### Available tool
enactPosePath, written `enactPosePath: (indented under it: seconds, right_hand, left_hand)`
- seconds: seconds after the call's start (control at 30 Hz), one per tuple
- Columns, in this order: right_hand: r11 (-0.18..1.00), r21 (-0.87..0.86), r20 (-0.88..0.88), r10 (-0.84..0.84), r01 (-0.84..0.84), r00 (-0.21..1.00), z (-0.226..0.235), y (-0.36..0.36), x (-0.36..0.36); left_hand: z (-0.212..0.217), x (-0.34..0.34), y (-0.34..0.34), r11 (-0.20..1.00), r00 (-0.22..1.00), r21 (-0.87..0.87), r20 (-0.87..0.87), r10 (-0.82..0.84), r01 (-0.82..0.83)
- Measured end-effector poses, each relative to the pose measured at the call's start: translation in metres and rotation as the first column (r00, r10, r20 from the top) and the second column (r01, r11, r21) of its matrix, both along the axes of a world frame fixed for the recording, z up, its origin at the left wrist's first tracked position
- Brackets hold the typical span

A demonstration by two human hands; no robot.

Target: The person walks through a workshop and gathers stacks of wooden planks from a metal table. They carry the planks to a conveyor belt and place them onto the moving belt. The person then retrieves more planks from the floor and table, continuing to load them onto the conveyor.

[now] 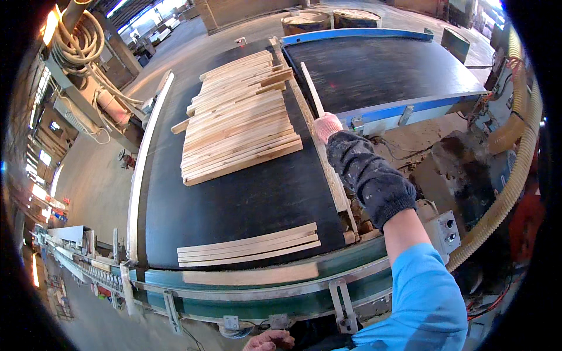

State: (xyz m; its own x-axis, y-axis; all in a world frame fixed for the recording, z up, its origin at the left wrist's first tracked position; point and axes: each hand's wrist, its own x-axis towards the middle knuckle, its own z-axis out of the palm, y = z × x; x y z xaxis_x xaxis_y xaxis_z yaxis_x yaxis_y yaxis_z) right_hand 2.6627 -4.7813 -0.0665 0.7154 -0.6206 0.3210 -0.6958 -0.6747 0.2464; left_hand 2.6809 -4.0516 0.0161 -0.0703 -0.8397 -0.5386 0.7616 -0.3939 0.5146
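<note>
My right hand (327,126), in a pink-tipped dark glove with a blue sleeve behind it, is shut on one thin wooden strip (311,88) that points away over the edge of the second black belt (380,70). To its left, a wide batch of wooden strips (240,126) lies side by side on the near black conveyor belt (234,199). Three more strips (249,244) lie across the belt's near end. My left hand (270,340) shows only at the bottom edge, gloved, fingers curled by the machine frame; what it holds is hidden.
A green metal frame (263,295) with brackets rims the near belt. A blue-framed conveyor stands at the right. A ribbed dust hose (515,175) curves down the right side over sawdust. Coiled hoses (79,41) hang at upper left. Two drums (328,20) stand beyond.
</note>
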Motion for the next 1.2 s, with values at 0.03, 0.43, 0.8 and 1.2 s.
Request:
enactPosePath:
  seconds: [0.03, 0.43, 0.8, 1.2]
  right_hand:
    - [1.000, 0.005, 0.031, 0.002, -0.002, 1.000, 0.002, -0.001, 0.002]
    - [0.982, 0.161, -0.156, -0.078, 0.103, 0.985, 0.000, -0.032, 0.062]
    - [0.990, 0.131, -0.125, -0.035, 0.052, 0.991, -0.006, -0.021, 0.060]
    - [0.997, 0.057, -0.135, -0.049, 0.057, 0.990, -0.012, 0.013, 0.054]
  left_hand:
    - [0.000, -0.002, -0.001, 0.999, 1.000, 0.030, 0.027, 0.015, -0.016]
    - [0.005, 0.002, -0.024, 1.000, 1.000, -0.008, -0.009, 0.020, -0.020]
    - [0.014, 0.005, -0.037, 0.996, 0.997, 0.076, 0.067, -0.043, 0.038]
    - [0.022, -0.021, -0.027, 0.999, 0.993, 0.016, 0.112, 0.032, -0.034]
